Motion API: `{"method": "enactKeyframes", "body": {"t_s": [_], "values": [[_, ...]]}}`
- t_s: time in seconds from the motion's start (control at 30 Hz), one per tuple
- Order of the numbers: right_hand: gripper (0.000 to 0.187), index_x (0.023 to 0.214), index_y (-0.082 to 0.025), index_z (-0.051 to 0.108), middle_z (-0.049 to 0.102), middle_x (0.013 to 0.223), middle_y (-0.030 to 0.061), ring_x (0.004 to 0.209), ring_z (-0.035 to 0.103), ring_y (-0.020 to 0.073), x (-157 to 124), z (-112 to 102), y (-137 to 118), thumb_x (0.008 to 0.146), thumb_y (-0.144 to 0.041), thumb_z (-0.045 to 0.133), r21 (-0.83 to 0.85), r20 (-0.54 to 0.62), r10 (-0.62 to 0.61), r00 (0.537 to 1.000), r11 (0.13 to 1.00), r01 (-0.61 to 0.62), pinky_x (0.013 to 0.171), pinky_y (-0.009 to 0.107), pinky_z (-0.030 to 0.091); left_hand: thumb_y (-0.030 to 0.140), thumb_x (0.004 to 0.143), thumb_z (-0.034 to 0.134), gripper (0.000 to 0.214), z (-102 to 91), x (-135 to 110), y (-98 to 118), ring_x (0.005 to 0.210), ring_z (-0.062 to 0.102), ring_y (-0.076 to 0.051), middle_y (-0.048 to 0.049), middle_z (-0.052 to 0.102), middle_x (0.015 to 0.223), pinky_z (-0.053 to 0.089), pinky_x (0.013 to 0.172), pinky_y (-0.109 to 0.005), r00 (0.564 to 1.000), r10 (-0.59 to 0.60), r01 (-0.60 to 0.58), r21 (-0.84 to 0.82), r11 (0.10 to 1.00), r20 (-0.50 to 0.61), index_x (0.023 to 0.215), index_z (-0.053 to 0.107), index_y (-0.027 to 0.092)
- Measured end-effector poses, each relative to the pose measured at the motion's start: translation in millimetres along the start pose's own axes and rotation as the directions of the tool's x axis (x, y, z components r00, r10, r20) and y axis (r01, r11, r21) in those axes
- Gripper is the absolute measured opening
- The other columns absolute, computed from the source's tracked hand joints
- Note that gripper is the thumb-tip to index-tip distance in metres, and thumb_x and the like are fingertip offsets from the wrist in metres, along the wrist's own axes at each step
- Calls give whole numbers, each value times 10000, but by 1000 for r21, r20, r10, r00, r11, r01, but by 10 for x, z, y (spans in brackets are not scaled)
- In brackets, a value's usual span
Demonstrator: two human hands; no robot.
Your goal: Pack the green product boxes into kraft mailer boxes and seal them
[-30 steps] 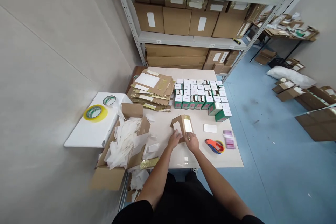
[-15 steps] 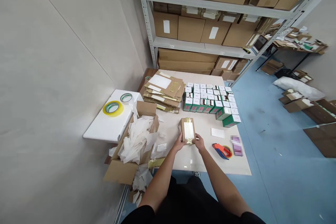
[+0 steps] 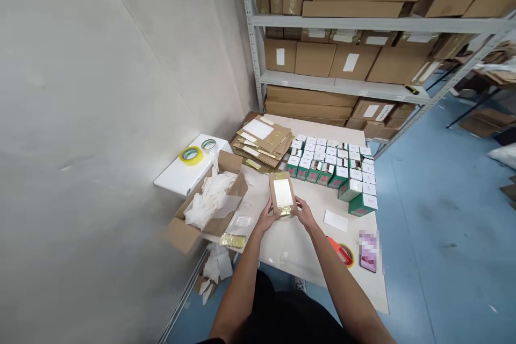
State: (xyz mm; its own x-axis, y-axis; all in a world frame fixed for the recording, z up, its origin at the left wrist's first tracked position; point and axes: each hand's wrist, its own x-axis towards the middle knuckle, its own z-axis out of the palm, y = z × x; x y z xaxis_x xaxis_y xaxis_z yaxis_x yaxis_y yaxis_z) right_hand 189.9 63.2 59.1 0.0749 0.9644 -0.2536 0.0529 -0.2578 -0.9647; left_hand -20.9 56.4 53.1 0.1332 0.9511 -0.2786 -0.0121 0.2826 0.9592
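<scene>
A small brown cardboard box (image 3: 282, 193) with a white label and shiny tape across its ends is between my hands over the table. My left hand (image 3: 266, 218) grips its lower left side. On the lower right side, my right hand (image 3: 304, 213) has its fingers closed against the cardboard. The undersides of the fingers are hidden. To the right lies a white card (image 3: 336, 221). An orange-red tape dispenser (image 3: 341, 251) sits partly behind my right forearm.
Rows of green-and-white boxes (image 3: 338, 174) stand behind, beside stacked flattened cardboard (image 3: 262, 142). An open carton (image 3: 239, 189) of white paper is at left, near a yellow tape roll (image 3: 191, 156). A purple, partly blurred item (image 3: 368, 252) lies right. Shelving (image 3: 342, 22) rises beyond the table.
My view has turned left, so the surroundings shift rightward. The cardboard box stays in both hands, now tilted and slightly farther left over the table.
</scene>
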Motion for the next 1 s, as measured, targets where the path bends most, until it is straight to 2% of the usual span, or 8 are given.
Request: {"method": "enactKeyframes", "body": {"t_s": [0.13,0.27,0.4,0.53,0.63,0.77,0.9,1.0], "values": [[736,1336,-278,636,586,1466,98,1249,603,311,-108,-77,-163,607,-257,730,93,133,-33,991,995,21,925,444,594,411,736,856,1094,162,-356,138,1485,432,-321,-120,376,1671,475,1133,-450,990,60,-63,-22,998,-126,1657,279,288],[757,1347,-281,615,590,1452,101,1251,593,303,-244,-22,-399,610,-277,790,148,280,-90,956,988,49,937,450,590,372,745,827,1065,202,-759,357,1532,361,-311,-92,328,1697,458,1148,-411,962,131,-142,-29,989,-239,1656,279,306],[752,1349,-277,613,598,1438,108,1267,581,307,-425,188,-699,626,-304,816,151,400,-139,906,985,84,952,463,584,365,752,825,1037,98,-1188,579,1521,375,-318,-87,391,1666,458,1152,-420,914,187,-212,-29,977,-361,1648,307,299],[735,1332,-292,617,586,1454,98,1266,572,300,-701,513,-986,633,-309,842,160,510,-178,841,981,110,948,461,591,388,757,839,1025,-93,-1694,702,1497,408,-316,-86,447,1631,444,1175,-427,839,231,-276,-19,961,-492,1641,331,281],[743,1336,-298,613,577,1470,99,1260,572,304,-981,861,-1153,636,-318,861,167,596,-225,771,974,155,943,474,591,409,759,853,1027,-290,-2158,738,1493,418,-318,-85,456,1626,429,1193,-439,766,288,-362,-15,932,-574,1637,339,274],[775,1377,-296,601,612,1436,102,1280,574,310,-1523,1525,-1285,653,-337,875,179,721,-269,638,962,204,973,481,575,432,747,871,1042,-672,-2960,728,1499,411,-339,-104,475,1612,441,1188,-448,641,323,-436,16,900,-696,1633,355,250],[811,1424,-298,580,599,1465,100,1316,568,309,-2305,2305,-1249,674,-354,881,167,834,-259,486,960,226,1000,469,563,420,759,864,1025,-1073,-3998,566,1516,388,-339,-96,464,1621,449,1186,-437,481,306,-441,75,894,-821,1632,357,240],[794,1445,-302,571,581,1497,94,1345,561,305,-2984,2862,-1055,711,-364,867,149,913,-216,347,966,211,1025,461,554,400,785,846,977,-1271,-4835,306,1528,372,-336,-71,440,1640,439,1195,-430,347,249,-406,94,909,-904,1626,369,261]]}}
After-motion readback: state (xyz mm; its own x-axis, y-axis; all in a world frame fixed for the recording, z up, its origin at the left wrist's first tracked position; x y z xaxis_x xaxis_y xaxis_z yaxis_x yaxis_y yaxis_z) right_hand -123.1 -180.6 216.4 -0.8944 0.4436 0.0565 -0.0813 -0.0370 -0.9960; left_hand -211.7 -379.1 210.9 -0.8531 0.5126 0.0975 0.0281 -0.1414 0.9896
